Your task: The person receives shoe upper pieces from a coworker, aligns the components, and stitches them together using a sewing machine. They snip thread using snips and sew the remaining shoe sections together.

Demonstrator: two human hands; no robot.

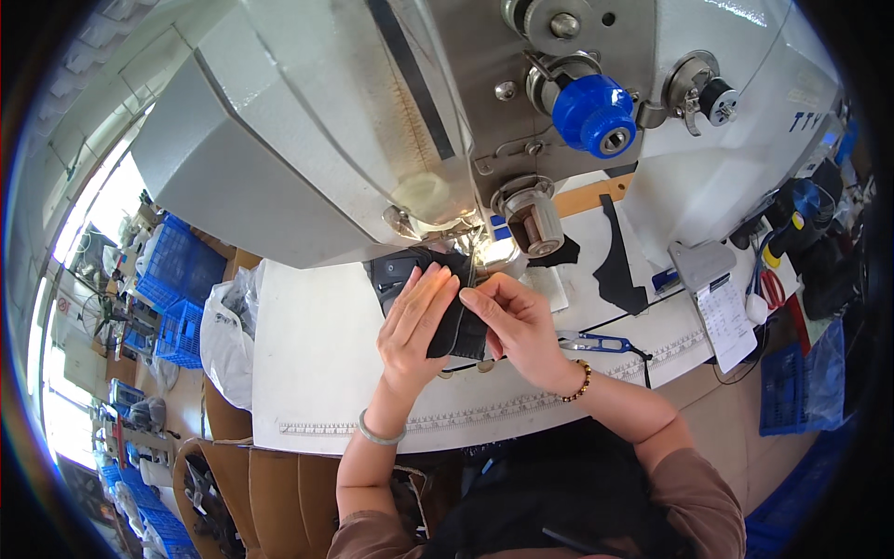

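A black fabric workpiece (449,334) lies on the white sewing table under the sewing machine's lit needle area (482,244). Flat across its left part rests my left hand (414,326), fingers stretched out and pointing toward the machine. My right hand (523,328) is closed in a pinch at the right edge of the workpiece, thumb and forefinger together. The other fingers of that hand curl in. The needle itself is too small and glaring to make out.
The sewing machine (307,149) with its blue knob (594,116) looms above. Black cut pieces (616,265), blue thread snips (596,343) and a clipboard (712,298) lie to the right. A ruler strip (503,408) follows the white table's (307,373) front edge. Blue crates (182,261) stand left.
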